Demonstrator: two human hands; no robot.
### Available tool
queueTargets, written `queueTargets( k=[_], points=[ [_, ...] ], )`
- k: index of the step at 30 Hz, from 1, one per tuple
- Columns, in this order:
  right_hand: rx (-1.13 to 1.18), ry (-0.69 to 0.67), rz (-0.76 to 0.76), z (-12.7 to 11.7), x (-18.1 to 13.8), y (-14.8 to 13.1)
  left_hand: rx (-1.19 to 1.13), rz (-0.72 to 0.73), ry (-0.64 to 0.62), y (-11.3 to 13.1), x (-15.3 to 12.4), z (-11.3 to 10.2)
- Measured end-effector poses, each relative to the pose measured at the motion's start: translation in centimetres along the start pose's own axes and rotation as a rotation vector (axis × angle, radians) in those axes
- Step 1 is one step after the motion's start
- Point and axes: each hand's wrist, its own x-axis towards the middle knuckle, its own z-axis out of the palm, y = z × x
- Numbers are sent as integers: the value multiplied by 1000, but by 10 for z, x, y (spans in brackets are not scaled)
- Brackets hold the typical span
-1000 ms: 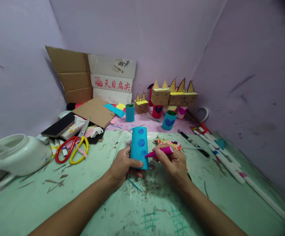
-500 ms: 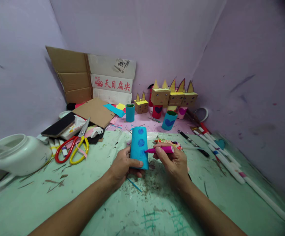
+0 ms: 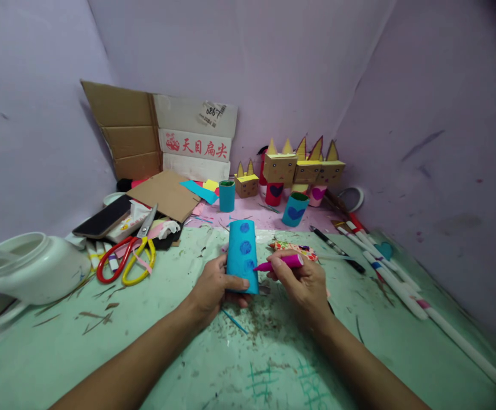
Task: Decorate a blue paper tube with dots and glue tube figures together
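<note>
My left hand [image 3: 216, 285] grips a blue paper-covered tube [image 3: 242, 250] near its lower end, thumb across the front and fingers behind. Two round dots in darker blue run down the tube, with a third, partly coloured dot below them. In my right hand [image 3: 301, 279] is a magenta marker [image 3: 278, 262], pinched between thumb and fingers. Its tip is at the right side of the third dot; whether it presses on the paper I cannot tell. Behind the tube stand a short blue tube [image 3: 226, 197] and another blue tube with a heart [image 3: 294, 209].
Red and yellow-handled scissors [image 3: 132, 253] and a white teapot-like pot [image 3: 29, 273] lie to the left. Cardboard heads with pointed ears [image 3: 280, 168] stand at the back. Several markers [image 3: 395, 282] and a black pen [image 3: 336, 248] are on the right. Scraps litter the green mat [image 3: 145, 341].
The marker tip has moved slightly down along the third dot. The tube and my left hand have hardly shifted.
</note>
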Motion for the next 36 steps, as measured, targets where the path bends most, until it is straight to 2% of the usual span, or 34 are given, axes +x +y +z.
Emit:
queueTargets(
  k=[36],
  points=[
    [6,13,-18,3,-1,0,-3,9,-5,-1,1,0]
  ],
)
